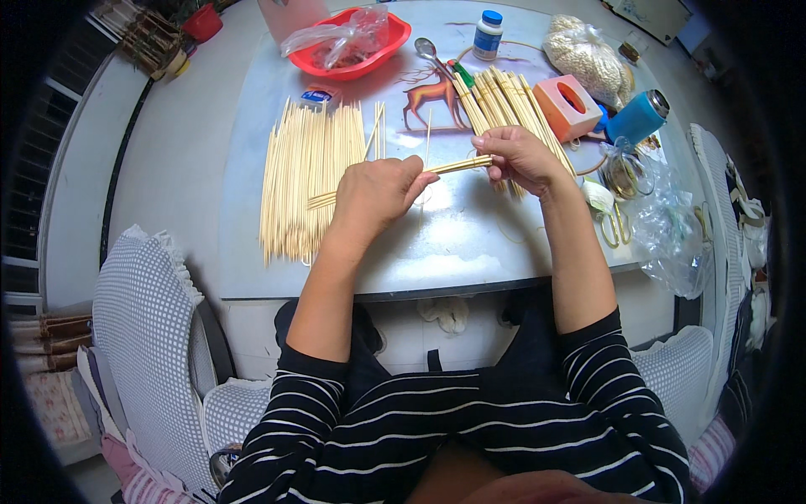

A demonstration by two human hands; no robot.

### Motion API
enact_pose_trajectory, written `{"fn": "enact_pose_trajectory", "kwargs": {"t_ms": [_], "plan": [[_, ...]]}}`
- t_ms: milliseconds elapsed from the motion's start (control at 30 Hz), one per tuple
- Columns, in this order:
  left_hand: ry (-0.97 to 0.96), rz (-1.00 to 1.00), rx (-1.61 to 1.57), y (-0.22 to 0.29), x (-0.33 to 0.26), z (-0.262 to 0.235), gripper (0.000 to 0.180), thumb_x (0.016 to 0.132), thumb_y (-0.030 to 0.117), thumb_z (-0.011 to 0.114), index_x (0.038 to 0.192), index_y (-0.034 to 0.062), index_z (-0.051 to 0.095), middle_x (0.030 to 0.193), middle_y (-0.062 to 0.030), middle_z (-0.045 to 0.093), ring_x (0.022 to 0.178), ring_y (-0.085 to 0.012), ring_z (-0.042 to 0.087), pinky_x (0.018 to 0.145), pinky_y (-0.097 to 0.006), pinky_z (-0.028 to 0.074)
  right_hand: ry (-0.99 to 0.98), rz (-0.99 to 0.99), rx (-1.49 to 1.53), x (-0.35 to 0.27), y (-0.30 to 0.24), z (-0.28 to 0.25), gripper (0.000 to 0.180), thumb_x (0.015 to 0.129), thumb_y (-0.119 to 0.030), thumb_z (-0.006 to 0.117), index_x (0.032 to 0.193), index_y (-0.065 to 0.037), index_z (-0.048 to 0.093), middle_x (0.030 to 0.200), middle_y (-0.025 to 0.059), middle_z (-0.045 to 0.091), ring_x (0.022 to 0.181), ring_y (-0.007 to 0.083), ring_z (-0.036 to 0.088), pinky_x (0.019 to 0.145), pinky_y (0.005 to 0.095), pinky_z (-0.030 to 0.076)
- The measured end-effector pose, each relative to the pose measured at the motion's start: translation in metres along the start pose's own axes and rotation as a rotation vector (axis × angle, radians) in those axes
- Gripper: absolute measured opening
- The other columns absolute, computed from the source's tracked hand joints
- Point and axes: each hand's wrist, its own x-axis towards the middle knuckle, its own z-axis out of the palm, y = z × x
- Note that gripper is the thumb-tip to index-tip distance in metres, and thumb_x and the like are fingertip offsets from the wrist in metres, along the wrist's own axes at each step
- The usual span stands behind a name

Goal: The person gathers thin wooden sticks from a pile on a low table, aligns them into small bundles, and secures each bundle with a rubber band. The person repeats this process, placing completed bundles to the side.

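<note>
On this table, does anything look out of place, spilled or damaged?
Slightly: a few loose sticks lie just right of the large stick pile, one of them slanted, so they look separated from its mostly parallel sticks. I see no clear spill or damage.

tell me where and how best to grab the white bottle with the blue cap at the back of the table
Probably wrap fingers around the white bottle's body, below its blue cap, coming from the right. It appears upright, with a roughly cylindrical side. The metal spoon lies to its left and bamboo sticks lie on its near side.
</note>
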Motion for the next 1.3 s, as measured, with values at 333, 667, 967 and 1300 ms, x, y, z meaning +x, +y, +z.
{"fn": "enact_pose_trajectory", "kwargs": {"t_ms": [333, 667, 967, 1300], "plan": [[-0.021, -0.029, 0.105, 0.003, 0.000, 0.008, 0.039, 0.093, 0.046, 0.060, 0.080, 0.0092, 0.059, 0.063, -0.0121, 0.061, 0.061, -0.0361, 0.062, 0.055, -0.047, 0.047, 0.176, -0.041, -0.209, -0.004, -0.001, 0.013, 0.026, 0.093, -0.027, 0.071, 0.080, -0.008, 0.059, 0.066, -0.0009, 0.061, 0.051, 0.0083, 0.062, 0.045, 0.0217, 0.048], [-0.034, -0.149, 0.093, 0.012, 0.000, 0.019, 0.041, 0.094, 0.047, 0.059, 0.079, 0.0086, 0.062, 0.063, -0.0143, 0.061, 0.062, -0.0363, 0.063, 0.055, -0.048, 0.047, 0.288, -0.186, -0.232, 0.001, 0.006, 0.024, 0.021, 0.094, -0.019, 0.069, 0.087, 0.000, 0.064, 0.069, 0.0020, 0.062, 0.055, 0.0117, 0.065, 0.049, 0.0236, 0.053], [-0.071, -0.331, -0.665, -0.005, 0.002, 0.041, 0.049, 0.100, 0.046, 0.053, 0.077, 0.0045, 0.065, 0.058, -0.0108, 0.057, 0.058, -0.0232, 0.056, 0.056, -0.038, 0.042, 0.201, -0.274, 0.123, -0.006, -0.004, 0.028, 0.025, 0.098, -0.011, 0.060, 0.118, 0.005, 0.060, 0.107, 0.0144, 0.068, 0.096, 0.0188, 0.071, 0.063, 0.0254, 0.058], [-0.461, -0.593, -1.548, 0.008, 0.000, 0.018, 0.048, 0.103, 0.051, 0.048, 0.078, 0.0113, 0.055, 0.051, 0.0078, 0.039, 0.042, -0.0032, 0.026, 0.040, -0.021, 0.019, 0.043, -0.390, 0.298, -0.004, -0.001, 0.034, 0.030, 0.095, -0.025, 0.067, 0.116, -0.002, 0.069, 0.107, 0.0071, 0.071, 0.100, 0.0146, 0.065, 0.086, 0.0331, 0.050]]}}
